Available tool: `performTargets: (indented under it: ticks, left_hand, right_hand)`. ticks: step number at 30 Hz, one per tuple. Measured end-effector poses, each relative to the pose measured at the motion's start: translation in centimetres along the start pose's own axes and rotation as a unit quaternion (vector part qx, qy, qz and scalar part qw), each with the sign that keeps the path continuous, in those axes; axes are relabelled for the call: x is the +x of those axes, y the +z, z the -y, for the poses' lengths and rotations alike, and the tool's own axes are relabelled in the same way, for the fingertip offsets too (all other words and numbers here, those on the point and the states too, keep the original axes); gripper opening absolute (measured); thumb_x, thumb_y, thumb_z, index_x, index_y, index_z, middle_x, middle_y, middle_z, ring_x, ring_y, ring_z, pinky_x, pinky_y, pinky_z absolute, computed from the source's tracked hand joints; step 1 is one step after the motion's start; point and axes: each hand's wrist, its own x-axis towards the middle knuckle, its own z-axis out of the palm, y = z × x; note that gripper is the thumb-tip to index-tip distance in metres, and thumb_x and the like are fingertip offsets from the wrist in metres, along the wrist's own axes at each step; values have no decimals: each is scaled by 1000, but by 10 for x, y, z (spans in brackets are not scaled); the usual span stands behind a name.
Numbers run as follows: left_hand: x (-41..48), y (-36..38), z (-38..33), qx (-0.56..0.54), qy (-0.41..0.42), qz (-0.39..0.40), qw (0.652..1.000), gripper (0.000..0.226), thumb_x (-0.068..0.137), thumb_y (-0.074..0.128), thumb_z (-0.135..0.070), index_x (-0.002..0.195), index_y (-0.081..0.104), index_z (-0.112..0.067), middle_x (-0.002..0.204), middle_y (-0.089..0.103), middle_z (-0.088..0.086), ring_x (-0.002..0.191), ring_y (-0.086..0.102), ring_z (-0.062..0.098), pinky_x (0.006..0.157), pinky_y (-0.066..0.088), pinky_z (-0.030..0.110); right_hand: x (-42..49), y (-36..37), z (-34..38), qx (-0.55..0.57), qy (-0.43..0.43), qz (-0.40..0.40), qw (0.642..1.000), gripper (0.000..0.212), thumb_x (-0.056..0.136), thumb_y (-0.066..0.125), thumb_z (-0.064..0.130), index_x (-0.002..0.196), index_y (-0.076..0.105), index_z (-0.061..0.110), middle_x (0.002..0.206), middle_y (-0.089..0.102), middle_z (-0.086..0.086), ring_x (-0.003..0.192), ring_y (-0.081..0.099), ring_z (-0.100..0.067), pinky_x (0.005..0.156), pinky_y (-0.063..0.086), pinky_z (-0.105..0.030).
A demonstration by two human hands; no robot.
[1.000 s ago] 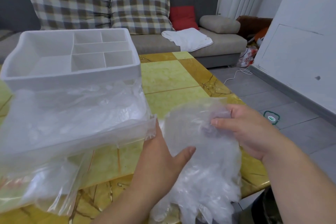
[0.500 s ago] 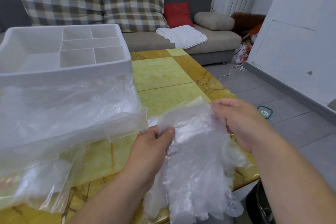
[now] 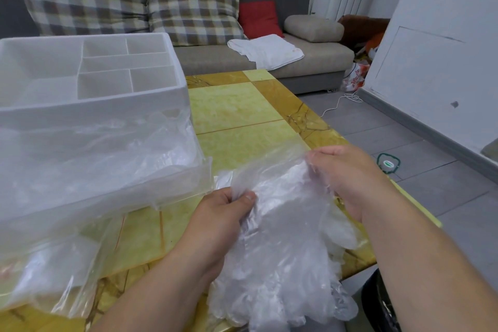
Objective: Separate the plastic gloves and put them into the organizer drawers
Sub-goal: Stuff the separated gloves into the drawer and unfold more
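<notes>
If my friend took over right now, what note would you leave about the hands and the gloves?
Left hand pinches the left top edge of the bunch of gloves.
Right hand pinches its right top corner.
The bunch hangs over the table edge, beside the open drawer of the organizer.
Done: the drawer holds some crinkled clear plastic, likely gloves.
Left: peel one glove off, put it in the drawer, repeat.

Your left hand (image 3: pixel 218 215) and right hand (image 3: pixel 350 178): both bare, nothing worn. Behind the fingers, each wrist runs on into an uncovered arm, the left forearm (image 3: pixel 161 286) and the right forearm (image 3: pixel 420 264), bare to the lower edge of view. The left thumbnail (image 3: pixel 251 197), beside your fingers, is short and unpainted.
</notes>
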Motion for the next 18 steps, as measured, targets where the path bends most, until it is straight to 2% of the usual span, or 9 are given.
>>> performTargets:
  ticks: [4,6,9,11,14,16,18]
  left_hand:
    - [1,0,2,-22,-13,0,1000,28,91,70,-20,98,67,7,86,68,17,82,58,27,80,46,41]
    - [1,-1,1,-33,-28,1,999,20,96,65,-15,101,71,3,99,74,23,87,66,32,90,52,48]
    - [3,-4,1,-59,-48,1,997,21,96,64,-15,109,71,0,111,71,25,109,66,42,106,46,56]
    - [6,-5,2,-75,-55,-11,996,23,96,64,-15,113,70,0,113,71,23,114,64,43,108,44,57]
    - [7,-6,2,-82,-59,-28,995,23,95,66,-15,112,70,-1,114,71,23,114,64,42,108,44,57]
    - [8,-6,2,-75,-62,-31,995,22,95,66,-16,111,71,-2,112,72,23,113,64,42,107,45,57]
    - [7,-6,3,-65,-62,-35,995,20,95,66,-17,108,72,-3,110,72,23,112,64,44,105,46,57]
  right_hand:
    - [-2,0,-1,3,6,53,999,19,89,72,23,74,74,12,69,68,-5,67,60,-23,69,44,-37]
    - [-5,-2,1,4,22,73,997,21,84,78,32,82,76,11,77,74,-6,69,66,-21,69,48,-34]
    - [-8,-5,1,-34,52,90,994,31,79,80,44,85,76,14,82,77,-3,75,71,-21,70,53,-36]
    - [-9,-7,2,-36,51,69,996,24,80,82,37,89,75,16,88,77,-4,82,71,-22,76,55,-37]
    - [-10,-11,7,-23,14,11,1000,4,85,76,12,81,74,13,82,74,-9,77,68,-21,74,51,-35]
    - [-10,-12,8,-24,0,-1,1000,14,85,72,4,74,74,12,71,70,-7,67,62,-17,70,48,-35]
    - [-10,-10,7,-44,-11,-13,999,17,85,71,5,71,74,13,70,70,-8,64,58,-17,67,48,-36]
